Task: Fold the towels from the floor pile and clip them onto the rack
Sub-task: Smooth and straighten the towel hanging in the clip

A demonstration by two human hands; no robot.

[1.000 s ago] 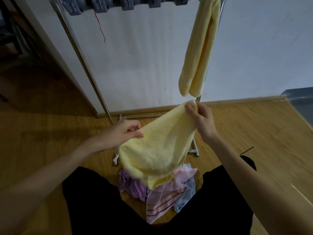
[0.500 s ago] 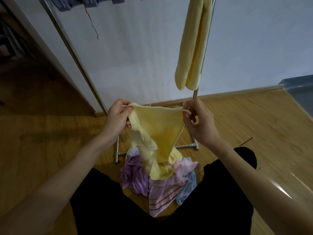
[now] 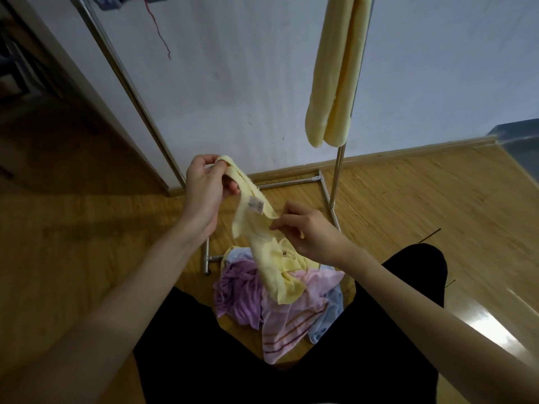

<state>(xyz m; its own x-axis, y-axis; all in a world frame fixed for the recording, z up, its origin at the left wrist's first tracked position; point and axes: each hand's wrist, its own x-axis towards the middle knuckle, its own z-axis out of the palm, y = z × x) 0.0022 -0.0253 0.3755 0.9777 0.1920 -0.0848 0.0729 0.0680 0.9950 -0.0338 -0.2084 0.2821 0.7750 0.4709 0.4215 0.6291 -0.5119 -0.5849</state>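
A yellow towel (image 3: 268, 258) hangs bunched between my hands, its lower end trailing onto the floor pile (image 3: 277, 304) of purple, pink striped and blue towels between my knees. My left hand (image 3: 205, 188) grips the towel's top corner. Lower and to the right, my right hand (image 3: 303, 228) pinches its edge just below a small white label (image 3: 255, 204). Another yellow towel (image 3: 335, 74), folded, hangs from the metal rack (image 3: 339, 176) at the upper right.
The rack's slanted left pole (image 3: 131, 91) and floor bars (image 3: 288, 182) stand against the white wall. Grey clips (image 3: 128, 0) show at the top edge. A red thread (image 3: 159, 27) dangles. Wooden floor lies on both sides; a grey object (image 3: 519, 141) sits far right.
The towel, held spread between both hands, now hangs as a narrow strip. My right hand slid down along its edge to below the label; my left hand stayed high.
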